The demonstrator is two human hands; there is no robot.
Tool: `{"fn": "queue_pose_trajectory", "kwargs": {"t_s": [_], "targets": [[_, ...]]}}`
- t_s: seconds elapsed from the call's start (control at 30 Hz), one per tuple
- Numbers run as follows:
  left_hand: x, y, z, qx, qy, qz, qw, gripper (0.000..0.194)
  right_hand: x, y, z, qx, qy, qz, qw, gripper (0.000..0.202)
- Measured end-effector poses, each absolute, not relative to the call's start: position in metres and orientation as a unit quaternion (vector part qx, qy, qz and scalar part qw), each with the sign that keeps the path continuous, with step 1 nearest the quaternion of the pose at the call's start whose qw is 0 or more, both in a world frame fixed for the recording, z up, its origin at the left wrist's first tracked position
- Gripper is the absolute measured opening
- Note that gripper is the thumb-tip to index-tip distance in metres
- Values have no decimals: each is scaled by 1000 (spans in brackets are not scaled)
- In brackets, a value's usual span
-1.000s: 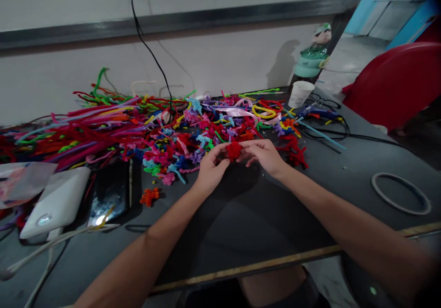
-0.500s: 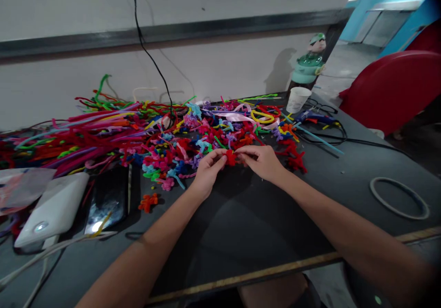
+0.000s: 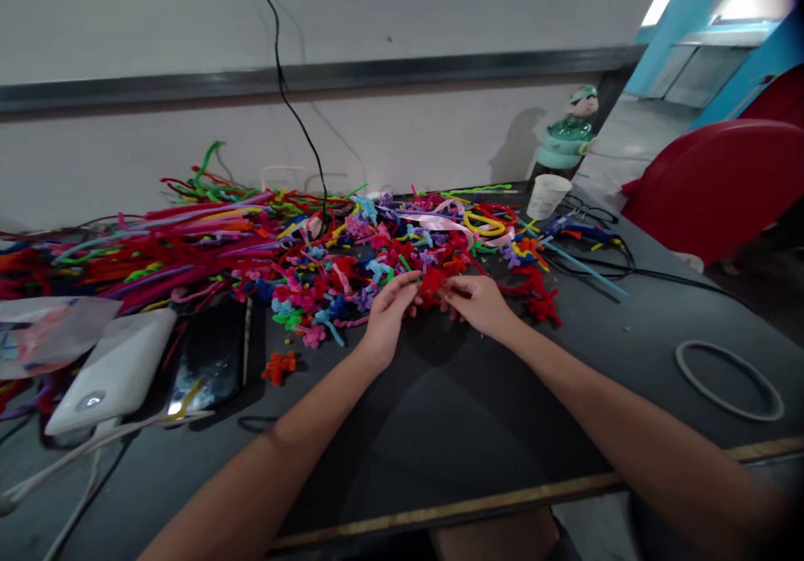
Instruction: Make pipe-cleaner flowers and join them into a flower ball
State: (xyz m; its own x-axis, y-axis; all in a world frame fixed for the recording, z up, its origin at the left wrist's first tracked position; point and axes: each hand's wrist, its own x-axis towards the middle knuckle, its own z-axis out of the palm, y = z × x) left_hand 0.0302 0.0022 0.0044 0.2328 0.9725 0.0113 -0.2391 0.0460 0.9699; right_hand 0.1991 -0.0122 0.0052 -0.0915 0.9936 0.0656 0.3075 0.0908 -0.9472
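A small red pipe-cleaner shape [image 3: 430, 286] is pinched between my two hands at the near edge of the colourful heap. My left hand [image 3: 390, 314] closes thumb and fingers on its left side. On its right side, my right hand [image 3: 476, 300] is closed with the fingertips pressed together. Beyond them spreads a heap of twisted pipe-cleaner pieces [image 3: 352, 293] in pink, blue, purple and red. An orange pipe-cleaner figure [image 3: 278, 367] lies apart, left of my left forearm. To the right of my hands is another red pipe-cleaner piece [image 3: 541, 297].
Long loose pipe cleaners [image 3: 182, 243] stretch along the wall. At left lie a white power bank [image 3: 116, 368] with a cable and a dark phone [image 3: 210, 356]. A paper cup [image 3: 548, 197], a blue-handled glue gun [image 3: 578, 228], a bottle [image 3: 562, 138] and a grey ring [image 3: 729, 381] are to the right.
The view has shifted slightly, so the table sits a little lower and further right. Both hands keep hold of the red piece; the left fingers have shifted a little on it.
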Motion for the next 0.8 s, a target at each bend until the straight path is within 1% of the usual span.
{"fn": "queue_pose_trajectory", "kwargs": {"t_s": [0.1, 0.3, 0.4, 0.5, 0.6, 0.7, 0.8], "targets": [[30, 1, 1, 566, 387, 475, 551, 31, 200, -11, 5, -563, -593, 386, 427, 22], [27, -5, 3, 704, 359, 410, 454, 42, 201, -9, 1, -515, -676, 337, 405, 21], [26, -3, 3, 712, 360, 412, 440, 42, 201, -9, -2, -511, -687, 326, 401, 28], [26, 0, -2, 694, 371, 417, 455, 40, 201, -10, -1, -506, -694, 322, 398, 31], [26, 3, -7, 692, 379, 417, 452, 32, 200, -11, 2, -501, -707, 308, 393, 29], [26, 5, -10, 715, 377, 424, 408, 16, 199, -12, 3, -499, -713, 297, 392, 30], [25, 4, -8, 733, 371, 439, 363, 10, 200, -11, 2, -499, -709, 298, 399, 32]]}}
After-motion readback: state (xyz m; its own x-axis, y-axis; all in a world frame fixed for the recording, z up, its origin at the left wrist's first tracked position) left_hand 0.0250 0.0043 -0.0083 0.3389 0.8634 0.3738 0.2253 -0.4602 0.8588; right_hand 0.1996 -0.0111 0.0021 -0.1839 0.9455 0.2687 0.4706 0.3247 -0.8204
